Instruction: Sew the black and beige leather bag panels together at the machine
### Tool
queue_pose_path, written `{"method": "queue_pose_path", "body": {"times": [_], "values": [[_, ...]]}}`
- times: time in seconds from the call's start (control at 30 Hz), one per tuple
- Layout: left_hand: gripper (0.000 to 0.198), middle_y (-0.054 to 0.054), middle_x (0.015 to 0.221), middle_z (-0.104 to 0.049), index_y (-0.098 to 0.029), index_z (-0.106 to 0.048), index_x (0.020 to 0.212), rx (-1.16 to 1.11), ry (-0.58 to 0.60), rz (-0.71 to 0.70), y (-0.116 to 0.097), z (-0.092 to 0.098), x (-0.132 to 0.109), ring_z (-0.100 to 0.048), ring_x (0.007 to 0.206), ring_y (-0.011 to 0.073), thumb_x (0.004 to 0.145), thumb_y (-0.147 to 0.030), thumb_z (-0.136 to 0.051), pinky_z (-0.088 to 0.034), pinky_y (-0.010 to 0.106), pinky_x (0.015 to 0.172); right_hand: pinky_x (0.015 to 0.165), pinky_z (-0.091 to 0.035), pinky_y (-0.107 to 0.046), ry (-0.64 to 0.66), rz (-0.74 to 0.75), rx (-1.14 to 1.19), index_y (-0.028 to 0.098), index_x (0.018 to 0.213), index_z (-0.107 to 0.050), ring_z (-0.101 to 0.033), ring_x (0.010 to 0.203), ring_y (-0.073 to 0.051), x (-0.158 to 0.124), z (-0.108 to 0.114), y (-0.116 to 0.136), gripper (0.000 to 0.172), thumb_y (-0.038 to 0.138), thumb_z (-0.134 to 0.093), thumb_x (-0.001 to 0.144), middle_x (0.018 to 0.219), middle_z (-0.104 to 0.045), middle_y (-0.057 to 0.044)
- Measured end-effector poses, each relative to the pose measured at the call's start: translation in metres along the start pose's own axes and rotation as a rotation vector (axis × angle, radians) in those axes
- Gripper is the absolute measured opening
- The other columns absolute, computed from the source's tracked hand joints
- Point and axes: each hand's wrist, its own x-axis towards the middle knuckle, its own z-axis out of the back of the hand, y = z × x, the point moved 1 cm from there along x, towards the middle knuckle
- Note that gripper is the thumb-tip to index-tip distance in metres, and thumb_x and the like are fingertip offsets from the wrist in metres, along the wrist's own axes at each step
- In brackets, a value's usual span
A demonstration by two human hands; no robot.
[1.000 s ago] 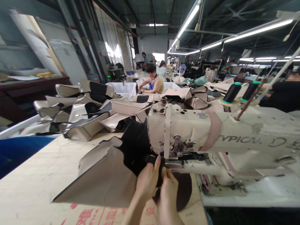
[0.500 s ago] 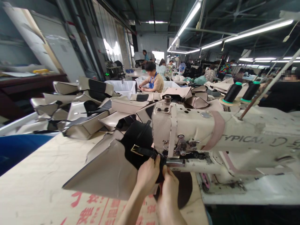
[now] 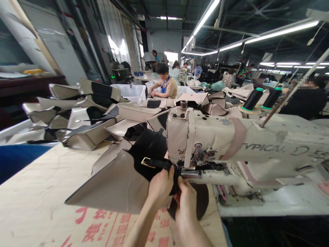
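Observation:
A beige and black bag piece (image 3: 120,185) lies at the left of the sewing machine (image 3: 205,137), its black part reaching in under the machine's head. Across the black part runs a strap with a gold buckle (image 3: 148,162). Close to the needle area, my left hand (image 3: 161,183) is closed on the black edge of the piece. My right hand (image 3: 185,193) pinches the same black material just below the machine's cylinder arm (image 3: 191,174). Both sets of fingertips are partly hidden by the material. A dark rounded flap (image 3: 202,202) shows behind my right hand.
A heap of beige and black bag pieces (image 3: 89,127) covers the far side of the wooden table (image 3: 38,192). Two black thread cones (image 3: 253,98) stand behind the machine. A person in a blue apron (image 3: 164,84) works beyond, beside white bins (image 3: 131,92).
The whole view has shifted slightly, with the heap and the bag piece a little further left. Both hands keep hold of the black edge at nearly the same spot by the machine.

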Motion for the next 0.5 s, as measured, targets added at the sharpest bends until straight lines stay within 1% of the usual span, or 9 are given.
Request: {"method": "queue_pose_path", "body": {"times": [0.13, 0.23, 0.3, 0.37, 0.5], "values": [[0.039, 0.010, 0.085, -0.067, -0.019, -0.060, 0.101, 0.003, -0.009, -0.003, -0.0006, 0.0009, -0.0012, -0.063, 0.079, 0.0235, 0.092, -0.030, -0.024, -0.035, 0.027, 0.059, 0.043, -0.035, -0.019, -0.016, 0.001, -0.021, 0.013, 0.074, -0.063, -0.053, 0.054, -0.011, -0.0012, -0.0009, 0.0028, 0.034, 0.041, -0.073, 0.058, 0.066, -0.063, -0.002], [0.045, 0.011, 0.082, -0.067, -0.016, -0.060, 0.098, 0.002, -0.013, 0.023, 0.0003, 0.0001, -0.0008, -0.064, 0.079, 0.0241, 0.093, -0.033, -0.019, -0.036, 0.028, 0.059, 0.038, -0.030, -0.018, -0.042, 0.008, -0.042, 0.012, 0.072, -0.063, -0.047, 0.045, -0.009, -0.0001, -0.0009, 0.0024, 0.035, 0.042, -0.073, 0.057, 0.055, -0.058, 0.000], [0.047, 0.012, 0.084, -0.067, -0.015, -0.059, 0.097, 0.000, -0.016, 0.024, 0.0011, -0.0004, 0.0008, -0.064, 0.081, 0.0247, 0.093, -0.035, -0.017, -0.037, 0.028, 0.061, 0.036, -0.027, -0.019, -0.062, 0.008, -0.056, 0.012, 0.071, -0.062, -0.043, 0.041, -0.008, 0.0014, -0.0005, 0.0023, 0.035, 0.043, -0.073, 0.058, 0.050, -0.054, 0.002], [0.046, 0.012, 0.087, -0.067, -0.016, -0.059, 0.099, -0.003, -0.018, 0.014, 0.0013, -0.0002, 0.0030, -0.063, 0.083, 0.0248, 0.093, -0.034, -0.017, -0.038, 0.028, 0.062, 0.037, -0.027, -0.019, -0.072, 0.002, -0.071, 0.012, 0.074, -0.062, -0.043, 0.040, -0.008, 0.0029, 0.0000, 0.0027, 0.035, 0.043, -0.072, 0.060, 0.049, -0.053, 0.002], [0.043, 0.012, 0.092, -0.066, -0.017, -0.058, 0.102, -0.014, -0.019, -0.009, 0.0008, 0.0018, 0.0059, -0.063, 0.084, 0.0249, 0.093, -0.032, -0.018, -0.038, 0.029, 0.064, 0.038, -0.029, -0.019, -0.051, -0.021, -0.115, 0.012, 0.082, -0.062, -0.046, 0.043, -0.008, 0.0050, -0.0018, 0.0013, 0.036, 0.044, -0.067, 0.064, 0.056, -0.057, 0.000]]}}
